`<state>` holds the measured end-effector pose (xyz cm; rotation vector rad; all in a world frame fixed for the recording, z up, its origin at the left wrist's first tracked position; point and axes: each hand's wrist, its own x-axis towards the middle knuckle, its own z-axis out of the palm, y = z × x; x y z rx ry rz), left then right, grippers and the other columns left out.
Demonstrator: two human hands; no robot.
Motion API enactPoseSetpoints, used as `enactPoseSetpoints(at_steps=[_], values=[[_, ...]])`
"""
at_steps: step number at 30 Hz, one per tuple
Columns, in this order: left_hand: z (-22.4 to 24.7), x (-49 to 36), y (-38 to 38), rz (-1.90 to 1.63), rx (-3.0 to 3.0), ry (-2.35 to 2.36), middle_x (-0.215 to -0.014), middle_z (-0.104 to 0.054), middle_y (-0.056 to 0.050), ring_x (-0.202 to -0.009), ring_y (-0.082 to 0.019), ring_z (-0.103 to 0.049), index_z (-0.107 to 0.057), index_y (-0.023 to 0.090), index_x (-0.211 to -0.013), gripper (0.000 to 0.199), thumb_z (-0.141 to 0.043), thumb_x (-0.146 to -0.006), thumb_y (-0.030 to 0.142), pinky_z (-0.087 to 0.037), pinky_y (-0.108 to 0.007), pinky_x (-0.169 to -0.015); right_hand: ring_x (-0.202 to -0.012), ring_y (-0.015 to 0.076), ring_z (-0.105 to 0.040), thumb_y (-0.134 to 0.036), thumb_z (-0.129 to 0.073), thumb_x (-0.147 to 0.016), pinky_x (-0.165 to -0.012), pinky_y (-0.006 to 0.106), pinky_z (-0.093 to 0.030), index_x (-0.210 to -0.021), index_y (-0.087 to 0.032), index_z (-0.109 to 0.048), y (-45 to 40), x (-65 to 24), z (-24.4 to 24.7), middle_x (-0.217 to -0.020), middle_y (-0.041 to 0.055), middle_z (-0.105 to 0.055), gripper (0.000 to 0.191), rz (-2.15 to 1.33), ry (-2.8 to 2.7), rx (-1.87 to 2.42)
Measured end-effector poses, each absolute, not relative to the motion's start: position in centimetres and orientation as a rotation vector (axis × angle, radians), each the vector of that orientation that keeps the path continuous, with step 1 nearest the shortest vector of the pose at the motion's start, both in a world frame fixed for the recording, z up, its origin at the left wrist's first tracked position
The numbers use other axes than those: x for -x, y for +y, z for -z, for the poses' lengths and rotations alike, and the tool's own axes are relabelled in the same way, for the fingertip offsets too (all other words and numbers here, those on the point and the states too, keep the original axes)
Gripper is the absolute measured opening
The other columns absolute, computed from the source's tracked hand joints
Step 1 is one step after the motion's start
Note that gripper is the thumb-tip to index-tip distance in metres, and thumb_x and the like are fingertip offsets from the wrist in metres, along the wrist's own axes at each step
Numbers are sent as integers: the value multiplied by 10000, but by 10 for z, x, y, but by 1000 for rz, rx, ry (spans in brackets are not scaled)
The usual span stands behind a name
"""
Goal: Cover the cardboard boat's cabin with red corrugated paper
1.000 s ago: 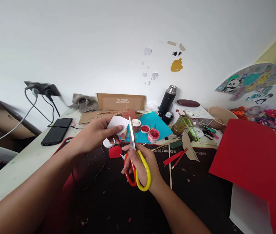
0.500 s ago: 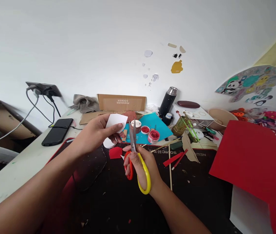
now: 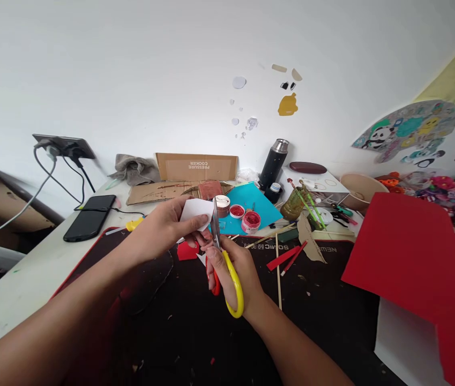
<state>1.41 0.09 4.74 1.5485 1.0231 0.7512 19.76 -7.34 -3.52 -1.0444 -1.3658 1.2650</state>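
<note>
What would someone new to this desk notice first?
Probably the scissors with red and yellow handles, held centrally in the right hand, close to white paper pinched in the left hand. Next, the large red sheet at right, then the turquoise sheet beyond the hands.

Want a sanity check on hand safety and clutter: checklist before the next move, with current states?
1. White paper held in left hand: ok, pinched under the thumb.
2. Scissors gripped by right hand: ok, hand at the handles, blades pointing away from the person.
3. Paper between the blades: cannot tell; its right edge lies at them.
4. Left hand clear of the blades: cannot tell; fingers look close.
5. Red paint jar covered: not ok, open.
6. Black mat free of scraps: not ok, small bits lie on it.
</note>
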Motion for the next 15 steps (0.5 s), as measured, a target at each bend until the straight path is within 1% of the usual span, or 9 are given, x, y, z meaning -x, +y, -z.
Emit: enactPoseSetpoints(at_steps=[8,11,15], values=[[-52,-16,-1,-726,-1540,1046,-801,-813,-43,-666,-240,-767,-679,218,-966,461,-849,-851,631,-645,-371,-641,-426,107,-576,-731,-617,-1056,-441,225,-439,-889,-229,-590,-74,-197,32,-649,-56,-581,529,-1241,-1398,1081],[-51,-16,-2,-731,-1527,1039,-810,-819,-46,-669,-241,-769,-674,217,-983,469,-845,-849,633,-649,-377,-645,-424,106,-573,-728,-615,-1058,-438,222,-437,-886,-231,-587,-74,-197,32,-643,-60,-574,526,-1246,-1393,1082],[-52,-18,-2,-740,-1539,1039,-774,-802,-34,-642,-228,-754,-662,219,-969,449,-843,-854,614,-640,-364,-623,-420,102,-562,-726,-613,-1060,-443,226,-440,-889,-231,-598,-74,-197,31,-643,-57,-582,525,-1237,-1402,1093]])
